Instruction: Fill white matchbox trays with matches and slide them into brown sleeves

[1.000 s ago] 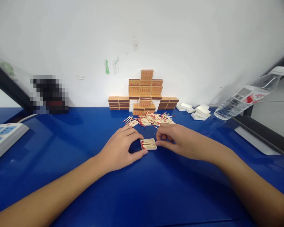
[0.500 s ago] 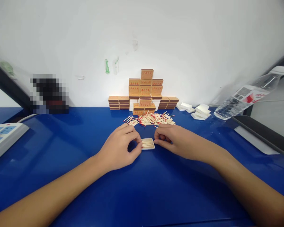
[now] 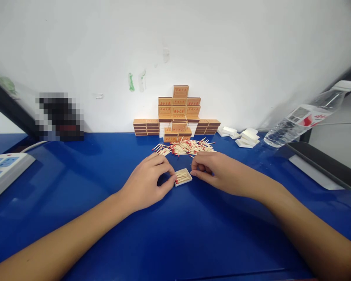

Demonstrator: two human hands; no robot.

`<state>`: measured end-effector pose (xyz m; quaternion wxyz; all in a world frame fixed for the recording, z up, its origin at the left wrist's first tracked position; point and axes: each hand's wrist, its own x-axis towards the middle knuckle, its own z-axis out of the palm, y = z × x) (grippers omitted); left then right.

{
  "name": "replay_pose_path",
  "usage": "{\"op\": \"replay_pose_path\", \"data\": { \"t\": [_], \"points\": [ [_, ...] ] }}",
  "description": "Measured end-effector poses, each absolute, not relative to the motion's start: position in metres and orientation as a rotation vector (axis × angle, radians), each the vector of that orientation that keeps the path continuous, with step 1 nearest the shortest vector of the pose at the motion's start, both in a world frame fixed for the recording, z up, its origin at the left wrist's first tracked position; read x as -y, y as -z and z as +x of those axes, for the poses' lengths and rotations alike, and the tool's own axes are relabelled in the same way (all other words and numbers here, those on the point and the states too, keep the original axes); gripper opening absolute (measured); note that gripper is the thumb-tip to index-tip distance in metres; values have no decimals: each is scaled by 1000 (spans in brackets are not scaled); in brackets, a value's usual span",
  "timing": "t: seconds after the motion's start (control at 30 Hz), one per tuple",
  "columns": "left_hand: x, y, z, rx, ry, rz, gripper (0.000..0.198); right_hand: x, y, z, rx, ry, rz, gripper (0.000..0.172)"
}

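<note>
A small white matchbox tray (image 3: 190,179) lies on the blue table between my hands, filled with a layer of matches (image 3: 181,177). My left hand (image 3: 150,181) pinches the tray's left end between thumb and forefinger. Close to the right end is my right hand (image 3: 215,171), its fingers curled and thumb drawn in against them. Whether anything is between those fingertips is hidden, and I cannot tell if they touch the tray. Just beyond the hands spreads a loose heap of red-tipped matches (image 3: 190,147).
Matchboxes (image 3: 179,111) are stacked in a stepped pile against the wall. White empty trays (image 3: 248,137) lie right of it. A tilted plastic bottle (image 3: 301,117) and a dark flat object (image 3: 324,164) are at far right. A power strip (image 3: 10,168) sits at left.
The tray has turned slightly, its right end swinging away from me and its left end nearer. My right hand has shifted a little; my left hand stays at the tray.
</note>
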<state>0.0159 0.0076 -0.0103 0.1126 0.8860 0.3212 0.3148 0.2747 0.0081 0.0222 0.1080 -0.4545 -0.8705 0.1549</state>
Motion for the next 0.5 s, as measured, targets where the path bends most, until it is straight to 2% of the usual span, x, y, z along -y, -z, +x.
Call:
{"op": "replay_pose_path", "data": {
  "t": [0.2, 0.33, 0.43, 0.5],
  "points": [
    [-7, 13, 15, -885, -941, 2582, 6, -11, -23, 278, 2549, -427, -1355, 21],
    [-6, 12, 16, -886, -936, 2572, 6, -6, -19, 272, 2518, -497, -1362, 14],
    [-7, 12, 16, -898, -934, 2572, 7, -1, -18, 265, 2492, -567, -1337, 27],
    [-7, 12, 16, -901, -923, 2575, 8, 0, -19, 263, 2514, -621, -1297, 26]
  ]
}}
